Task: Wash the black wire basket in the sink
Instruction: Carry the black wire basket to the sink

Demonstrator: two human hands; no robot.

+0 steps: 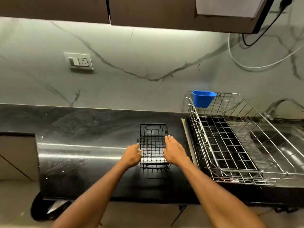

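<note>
Right now the black wire basket (153,145) sits on the dark counter (82,162) directly between my two hands, its long axis running straight away from me, handle cut-outs at the near and far ends.

Left hand (132,155): against the basket's left long side, fingers curled toward the rim wire. Looks like a light grip, though I cannot tell how firm.

Right hand (174,151): on the right long side, fingers fairly straight and laid along the top edge, reaching further along the basket than the left. Resting or pressing, not clearly wrapped.

Both hands equally near; basket is flanked, not yet lifted as far as I can judge.

Sink (279,150) lies well to the right of the right hand, beyond a steel dish rack (230,145) that partly spans it. A blue cup (203,98) hangs on the rack's far corner. Faucet (278,104) is past that.

Judgement: the carry goes rightward, and the rack stands in the path, so the basket needs lifting over or around it.
</note>
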